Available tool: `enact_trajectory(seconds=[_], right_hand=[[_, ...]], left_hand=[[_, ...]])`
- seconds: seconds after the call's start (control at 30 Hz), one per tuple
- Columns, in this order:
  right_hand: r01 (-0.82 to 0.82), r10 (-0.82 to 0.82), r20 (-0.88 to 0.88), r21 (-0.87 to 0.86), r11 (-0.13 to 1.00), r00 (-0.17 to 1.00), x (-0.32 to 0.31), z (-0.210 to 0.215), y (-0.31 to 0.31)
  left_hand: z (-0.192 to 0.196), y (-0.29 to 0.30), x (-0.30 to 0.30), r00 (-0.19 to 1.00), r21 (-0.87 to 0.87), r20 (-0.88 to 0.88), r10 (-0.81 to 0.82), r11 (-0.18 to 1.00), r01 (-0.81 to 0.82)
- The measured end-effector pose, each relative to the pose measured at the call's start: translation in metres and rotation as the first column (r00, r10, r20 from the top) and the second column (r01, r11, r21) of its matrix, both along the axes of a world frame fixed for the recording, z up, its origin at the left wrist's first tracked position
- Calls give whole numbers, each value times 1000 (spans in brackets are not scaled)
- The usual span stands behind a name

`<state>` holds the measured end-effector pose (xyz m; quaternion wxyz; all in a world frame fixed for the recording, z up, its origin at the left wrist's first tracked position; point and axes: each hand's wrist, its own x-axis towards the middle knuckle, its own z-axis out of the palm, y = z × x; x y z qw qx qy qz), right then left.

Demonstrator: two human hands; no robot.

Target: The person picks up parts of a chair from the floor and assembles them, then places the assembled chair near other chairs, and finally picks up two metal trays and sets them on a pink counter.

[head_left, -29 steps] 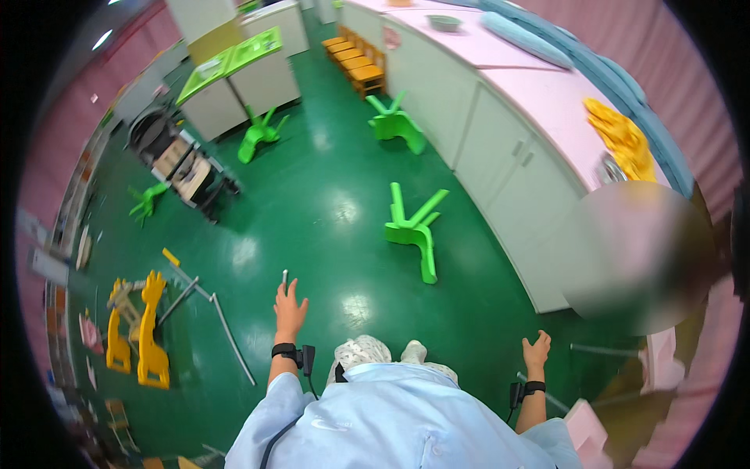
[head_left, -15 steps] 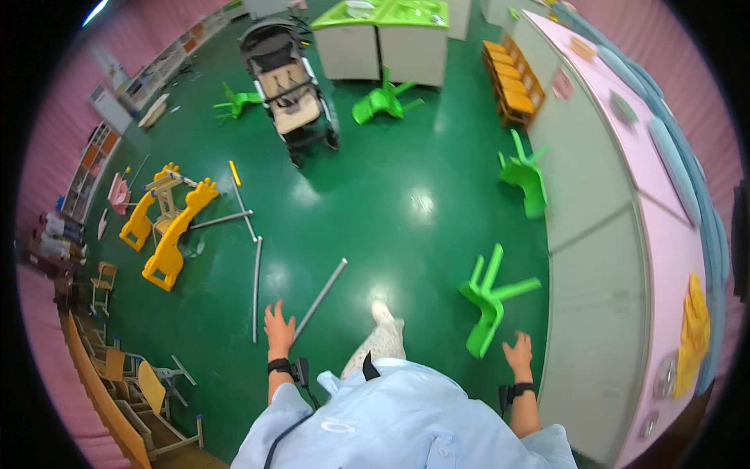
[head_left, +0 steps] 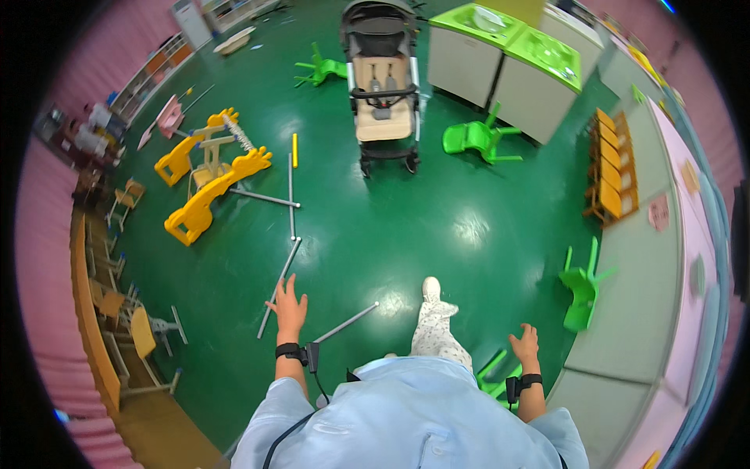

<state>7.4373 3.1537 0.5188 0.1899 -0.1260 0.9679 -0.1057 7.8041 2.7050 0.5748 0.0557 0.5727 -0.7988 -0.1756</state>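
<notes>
Both of my hands are empty and held out over the green floor [head_left: 406, 234]. My left hand [head_left: 290, 309] has its fingers spread, with a grey pole [head_left: 279, 288] lying on the floor beneath it. Another grey pole [head_left: 348, 322] lies just right of that wrist. My right hand [head_left: 526, 344] is open with loosely bent fingers. Nearest to it is a tipped green chair [head_left: 494, 374], partly hidden by my arm and shirt. A black band with a small device sits on each wrist.
A stroller [head_left: 383, 98] stands ahead. Tipped green chairs lie beside it [head_left: 478, 139] and at right [head_left: 580, 291]. Left are a yellow swing frame [head_left: 215, 184] and more poles [head_left: 291, 195]. Grey cabinets [head_left: 625, 336] line the right, near wooden chairs [head_left: 612, 168]; green-topped units [head_left: 539, 90] stand beyond.
I have stepped forward and turned left; the stroller now appears nearer and further right. The nearest green chair has slid down beside my body. Both hands stay empty.
</notes>
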Motion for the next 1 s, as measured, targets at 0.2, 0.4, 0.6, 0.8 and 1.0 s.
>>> enact_trajectory(seconds=[0.2, 0.4, 0.6, 0.8, 1.0], right_hand=[[-356, 352, -75, -46, 933, 933, -179, -20, -176], [-664, 559, -358, -388, 639, 748, -269, 48, -437], [-706, 582, -415, -531, 469, 699, -260, 117, -679], [-708, 535, -475, -570, 418, 699, -250, 122, -826], [-659, 517, -423, -590, 466, 744, -265, 131, -950]], left_hand=[[5, -66, -57, 968, 24, -46, 246, 969, -245], [33, -150, -96, 946, -26, -120, 300, 952, -305], [34, -291, -105, 939, -66, -159, 305, 946, -318], [42, -483, -120, 973, -144, -154, 172, 970, -195], [59, -676, -180, 973, -261, -227, -48, 965, -14]])
